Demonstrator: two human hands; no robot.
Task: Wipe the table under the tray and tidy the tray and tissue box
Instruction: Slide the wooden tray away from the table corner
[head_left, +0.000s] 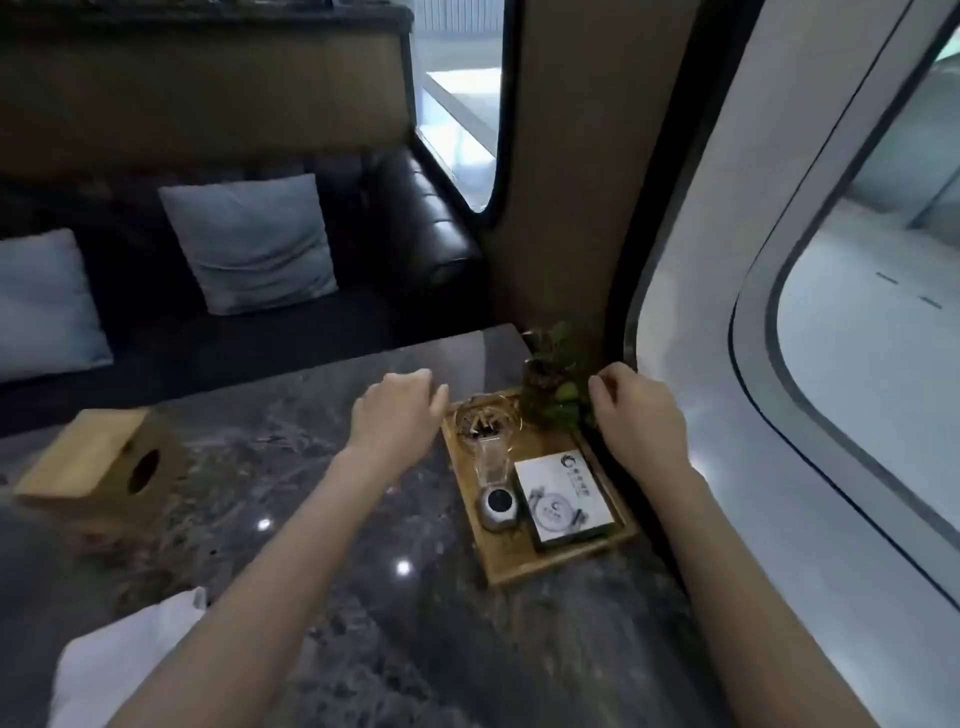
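A: Head view, near edge first. White cloth (124, 660) lying at seven o'clock on the dark stone table (322, 545), nobody holding it. Both forearms reach forward over it.

B: And the tray?

A: Wooden tray (519, 569) at about one o'clock, right side of the table, close by the wall. Long axis runs roughly near to far, tipped a little leftward at the far end. On it, near to far: a white card (563, 499) and a small round grey thing (500, 506), a clear glass piece (491, 457), a glass dish (485, 418) with bits in it, a small plant (558, 384).

B: Hands?

A: Left hand (397, 410) at the far left corner, fingers half curled, narrow, touching or just short of the rim; cannot tell which. Right hand (636, 410) at the far right side beside the plant, fingers curled in, empty as far as I can see. One hand each side of the long axis, both about equally near.

B: Tissue box?

A: Wooden tissue box (101, 467) at ten o'clock, well apart from the tray, tipped askew, round opening facing us.

B: Judgement?

A: Looks set for a two-handed lift or slide of the tray to bare the table beneath. Glassware could shift.
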